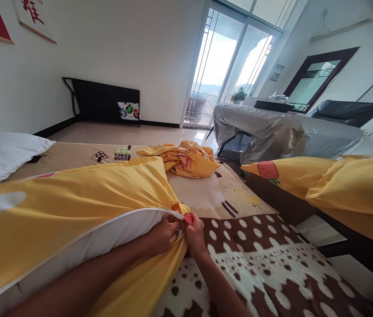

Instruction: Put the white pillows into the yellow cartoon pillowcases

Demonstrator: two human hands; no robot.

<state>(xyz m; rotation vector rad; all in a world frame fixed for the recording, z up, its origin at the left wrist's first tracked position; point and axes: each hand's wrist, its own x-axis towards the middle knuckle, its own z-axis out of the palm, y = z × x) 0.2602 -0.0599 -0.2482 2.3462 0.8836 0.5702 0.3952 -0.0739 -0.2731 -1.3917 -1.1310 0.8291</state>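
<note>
A yellow pillowcase [100,185] lies in front of me with one long side open, and a white pillow [116,231] shows inside that opening. My left hand [164,235] reaches along the opening, its fingers curled close to the corner; what they grip is partly hidden. Beside it, my right hand [195,231] is closed on the gathered pillowcase corner, where an orange-red patch of print shows. The two hands are almost touching. Below them, a loose yellow flap of the case hangs down over the bed.
A patterned brown and cream blanket [239,242] covers the bed. Crumpled yellow fabric [189,160] lies at its far side. A white pillow [8,154] is at left, yellow pillows [348,180] at right. Beyond stand a plastic-covered table [262,125] and a black folded frame [103,103].
</note>
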